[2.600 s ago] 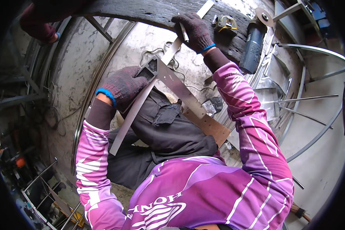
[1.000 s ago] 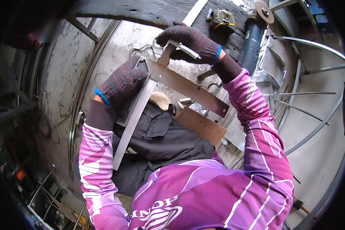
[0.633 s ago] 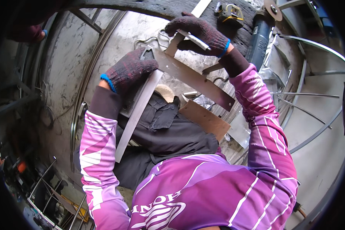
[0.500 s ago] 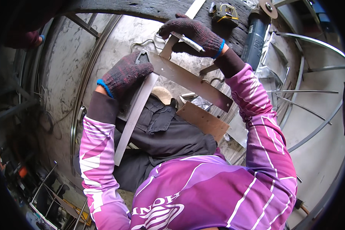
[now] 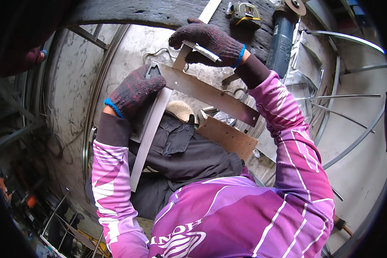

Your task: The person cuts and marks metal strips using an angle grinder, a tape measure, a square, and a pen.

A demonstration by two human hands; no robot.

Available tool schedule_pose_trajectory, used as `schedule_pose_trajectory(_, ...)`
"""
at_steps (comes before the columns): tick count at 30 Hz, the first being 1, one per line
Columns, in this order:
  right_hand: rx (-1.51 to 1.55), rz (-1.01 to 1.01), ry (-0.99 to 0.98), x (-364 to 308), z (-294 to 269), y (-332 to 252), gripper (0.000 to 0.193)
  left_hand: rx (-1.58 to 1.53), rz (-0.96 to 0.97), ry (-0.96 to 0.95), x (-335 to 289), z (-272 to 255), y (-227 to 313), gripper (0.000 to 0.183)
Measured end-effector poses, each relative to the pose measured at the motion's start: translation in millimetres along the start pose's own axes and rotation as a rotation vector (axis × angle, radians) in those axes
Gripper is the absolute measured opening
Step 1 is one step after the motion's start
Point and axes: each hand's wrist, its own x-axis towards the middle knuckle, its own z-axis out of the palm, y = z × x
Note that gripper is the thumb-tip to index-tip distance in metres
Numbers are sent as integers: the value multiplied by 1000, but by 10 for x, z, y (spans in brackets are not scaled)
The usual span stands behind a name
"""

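My left hand [image 5: 137,88], in a dark knitted glove with a blue cuff, is closed around the corner of a metal try square [image 5: 210,97] and the long flat metal bar [image 5: 149,139]. The square's blade lies across the bar and slants down to the right; its stock runs alongside the bar, partly under my fingers. At the far end the bar lies over a dark wooden beam. My right hand [image 5: 213,43], gloved the same way, holds a white marker pen [image 5: 206,52] above the bar, just beyond the blade. The marker's tip end is hard to make out.
On the beam [image 5: 137,13] sit a yellow-black tape measure [image 5: 246,16] and an angle grinder [image 5: 281,41]. A brown board [image 5: 228,136] lies by my legs. Thin metal rods [image 5: 344,96] and curved strips spread at the right. Another person's sleeve [image 5: 28,60] shows at the far left.
The view has shifted slightly, so both hands, square and bar appear a little to the left. Both hands keep their holds on the square, bar and marker.
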Motion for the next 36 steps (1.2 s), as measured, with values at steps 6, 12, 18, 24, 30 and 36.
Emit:
schedule_pose_trajectory(6,32,60,-44,-18,-17,5,39,13,1,-33,-27,-28,79,40)
schedule_pose_trajectory(12,34,73,-33,-17,-6,-1,40,-5,-36,-30,-25,-15,89,40)
schedule_pose_trajectory(18,53,88,-37,-26,-6,3,40,-40,13,-22,-50,1,105,41)
schedule_pose_trajectory(24,58,69,8,-40,44,50,38,-60,-55,-30,-57,-1,112,42)
schedule_pose_trajectory(30,15,61,27,-50,74,73,38,-26,-22,-27,-45,-1,112,45)
schedule_pose_trajectory(36,17,70,36,-57,81,75,38,-101,-60,-17,-31,11,36,47)
